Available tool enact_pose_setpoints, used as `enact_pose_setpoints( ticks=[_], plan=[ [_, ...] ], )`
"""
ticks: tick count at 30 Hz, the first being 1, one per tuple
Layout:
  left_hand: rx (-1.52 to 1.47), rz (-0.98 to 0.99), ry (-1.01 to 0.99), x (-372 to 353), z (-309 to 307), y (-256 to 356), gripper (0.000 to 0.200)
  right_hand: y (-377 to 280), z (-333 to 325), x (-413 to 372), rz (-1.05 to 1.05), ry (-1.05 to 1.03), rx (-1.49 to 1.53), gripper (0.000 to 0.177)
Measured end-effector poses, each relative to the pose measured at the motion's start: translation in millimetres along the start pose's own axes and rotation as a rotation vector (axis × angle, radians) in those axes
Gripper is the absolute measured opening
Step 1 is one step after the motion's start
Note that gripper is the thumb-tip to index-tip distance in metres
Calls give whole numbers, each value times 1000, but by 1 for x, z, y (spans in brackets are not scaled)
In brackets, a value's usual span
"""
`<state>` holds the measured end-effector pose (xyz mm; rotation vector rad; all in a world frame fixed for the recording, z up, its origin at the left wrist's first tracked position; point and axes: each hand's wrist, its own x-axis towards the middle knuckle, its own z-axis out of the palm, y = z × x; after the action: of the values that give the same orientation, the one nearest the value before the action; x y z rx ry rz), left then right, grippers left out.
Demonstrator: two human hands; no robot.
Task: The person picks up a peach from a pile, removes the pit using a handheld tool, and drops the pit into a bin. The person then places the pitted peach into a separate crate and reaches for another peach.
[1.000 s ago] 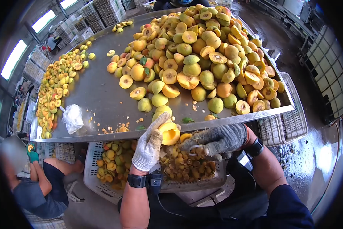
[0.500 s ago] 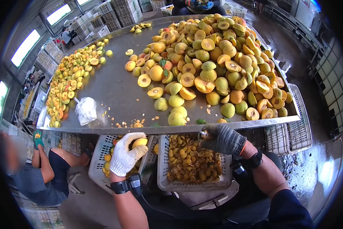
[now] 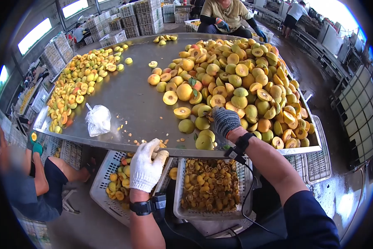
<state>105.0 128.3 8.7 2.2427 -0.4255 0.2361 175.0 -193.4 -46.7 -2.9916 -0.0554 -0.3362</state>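
Observation:
My left hand (image 3: 147,166), in a white glove, is at the near edge of the metal table (image 3: 132,99). Its fingers and thumb are apart, and no fruit shows in them. Wearing a dark grey knit glove, my right hand (image 3: 226,121) reaches over the table to the near side of a heap of halved yellow peaches (image 3: 240,79). Its fingers are curled beside a peach half (image 3: 203,110); what they grip is hidden. Whole-looking peaches (image 3: 204,141) lie close to that wrist.
Below the table edge stand a crate of small yellow fruit pieces (image 3: 211,186) and a crate of peach halves (image 3: 101,182). A white plastic bag (image 3: 98,120) and more halves (image 3: 76,85) lie at left. One person sits left, another (image 3: 226,16) across.
My left hand has moved up to the table edge, and the peach it held is gone from it. My right hand has gone from above the crate to the heap. The view has tilted up.

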Motion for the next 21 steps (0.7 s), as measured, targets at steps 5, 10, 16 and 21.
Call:
enact_pose_setpoints(
  ticks=[5, 10, 16, 21],
  plan=[
    [-312, 83, -6, 5, 12, 4, 34, 3, -55, -4, 177, -171, 209, 45],
    [-985, -261, -381, -4, 41, 50, 73, -32, -127, -81, 545, -244, 1080, 39],
    [-1236, -297, -209, -18, 109, 82, 76, -57, -107, -139, -53, 213, 831, 60],
    [-1689, -356, -384, -6, 113, 73, 75, -10, -103, -141, 565, 29, 1475, 42]
  ],
)
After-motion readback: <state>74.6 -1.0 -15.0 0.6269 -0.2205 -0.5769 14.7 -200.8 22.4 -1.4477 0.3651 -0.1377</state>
